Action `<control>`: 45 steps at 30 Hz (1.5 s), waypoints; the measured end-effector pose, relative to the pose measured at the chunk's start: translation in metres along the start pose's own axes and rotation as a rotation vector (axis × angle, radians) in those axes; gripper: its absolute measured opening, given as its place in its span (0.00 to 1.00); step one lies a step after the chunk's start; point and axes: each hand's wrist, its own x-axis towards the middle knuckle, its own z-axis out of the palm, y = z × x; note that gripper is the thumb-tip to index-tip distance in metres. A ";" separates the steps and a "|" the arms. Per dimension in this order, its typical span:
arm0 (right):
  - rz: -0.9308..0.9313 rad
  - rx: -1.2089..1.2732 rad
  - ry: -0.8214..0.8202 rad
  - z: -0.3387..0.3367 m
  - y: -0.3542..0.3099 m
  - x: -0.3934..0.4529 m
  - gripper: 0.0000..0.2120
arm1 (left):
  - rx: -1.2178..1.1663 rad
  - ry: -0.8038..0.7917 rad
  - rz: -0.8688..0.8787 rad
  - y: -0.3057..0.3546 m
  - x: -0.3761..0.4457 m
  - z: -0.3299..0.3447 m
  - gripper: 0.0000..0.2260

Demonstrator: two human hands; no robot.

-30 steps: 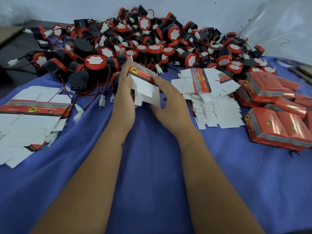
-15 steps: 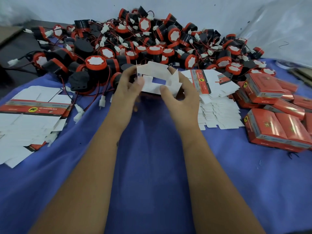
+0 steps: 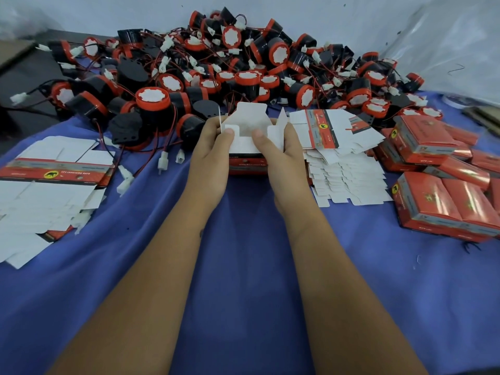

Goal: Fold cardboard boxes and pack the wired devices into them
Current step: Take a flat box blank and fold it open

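while the print on the cartons is too blurred to read, a yellow round badge with a black animal figure shows on the red band of the flat carton blanks at the left (image 3: pixel 51 174), on the flat blanks at the right (image 3: pixel 324 131), and on the ends of the finished red boxes (image 3: pixel 443 201) stacked at the far right. the half-formed box (image 3: pixel 247 139) sits at the middle of the blue cloth (image 3: pixel 243 266), just near of the device pile, white inside, with red and black printed sides low on its near wall. its flaps stand up: one broad flap at the far side, a narrow one on each side. the left hand (image 3: pixel 211 155) grips the box's left side, thumb pressed on an inner white flap; the right hand (image 3: pixel 281 155) grips the right side, thumb likewise on the inner flap, fingers curled behind. the wired devices (image 3: pixel 243 66) lie heaped at the far side, black round bodies with red rims, white faces, thin red and black wires and white plugs.
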 end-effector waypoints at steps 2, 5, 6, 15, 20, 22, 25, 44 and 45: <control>-0.001 0.008 0.012 0.002 0.001 0.000 0.11 | 0.000 -0.001 0.003 -0.001 0.000 0.000 0.12; -0.005 -0.001 0.051 0.002 0.001 0.001 0.12 | -0.088 -0.080 -0.016 -0.006 0.002 -0.002 0.17; -0.009 -0.010 0.066 0.001 0.001 0.000 0.13 | -0.122 -0.101 -0.029 -0.007 0.002 -0.003 0.21; 0.023 0.060 -0.033 0.004 0.002 0.000 0.11 | -0.015 -0.052 0.037 -0.007 0.003 0.000 0.13; 0.065 0.124 -0.010 0.002 0.002 0.003 0.16 | -0.046 0.002 0.011 -0.007 0.006 0.001 0.14; 0.028 0.089 -0.044 0.001 0.003 0.004 0.15 | -0.045 0.021 -0.002 -0.007 0.006 0.002 0.14; -0.014 0.031 -0.089 -0.001 0.001 0.003 0.15 | -0.035 0.031 -0.016 -0.007 0.007 0.001 0.16; -0.033 -0.082 -0.191 0.004 0.008 -0.002 0.24 | -0.029 0.113 -0.058 -0.007 0.005 -0.003 0.15; -0.039 -0.059 -0.176 0.004 0.008 -0.002 0.24 | -0.064 0.101 -0.051 -0.007 0.005 -0.004 0.15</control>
